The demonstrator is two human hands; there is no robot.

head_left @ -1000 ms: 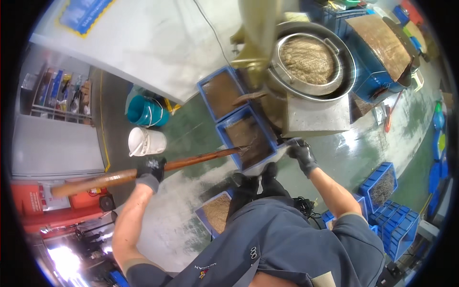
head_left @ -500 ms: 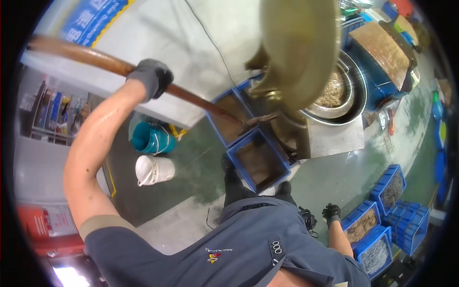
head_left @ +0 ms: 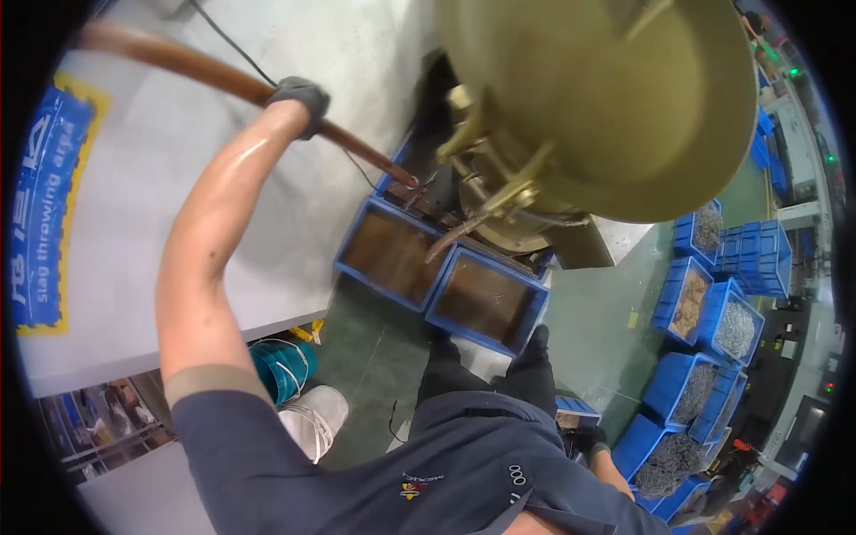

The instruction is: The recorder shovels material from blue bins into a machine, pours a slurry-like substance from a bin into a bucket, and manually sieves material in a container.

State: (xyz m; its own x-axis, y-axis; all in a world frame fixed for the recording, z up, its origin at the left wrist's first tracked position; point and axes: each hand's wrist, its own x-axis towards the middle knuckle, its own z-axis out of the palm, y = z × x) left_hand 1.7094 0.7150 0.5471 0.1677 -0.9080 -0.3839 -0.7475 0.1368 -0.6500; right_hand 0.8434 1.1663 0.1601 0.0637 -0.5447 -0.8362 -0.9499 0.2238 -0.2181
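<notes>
My left hand (head_left: 301, 105), in a dark grey glove, is wrapped round a long reddish-brown pole (head_left: 192, 71) at the upper left. The pole slants down to a metal fitting (head_left: 413, 185) beside the machine, just above the blue crates. One blue crate (head_left: 390, 254) and a second blue crate (head_left: 486, 299) stand side by side at my feet, both brown inside. My right hand (head_left: 588, 441), also gloved, hangs low by my right hip near a small blue crate (head_left: 578, 410); its fingers are too indistinct to read.
A large olive-coloured machine bowl (head_left: 615, 98) looms at upper centre. Several blue crates of loose pieces, one holding grey pieces (head_left: 669, 459), line the right side. A teal bucket (head_left: 283, 367) and a white bucket (head_left: 314, 417) stand beside a pale surface (head_left: 178, 232) at left.
The view has swung toward the right, bringing more crates into sight, and the bowl fills more of it. My left hand keeps hold of the pole. My right hand appears lower, closer to my hip.
</notes>
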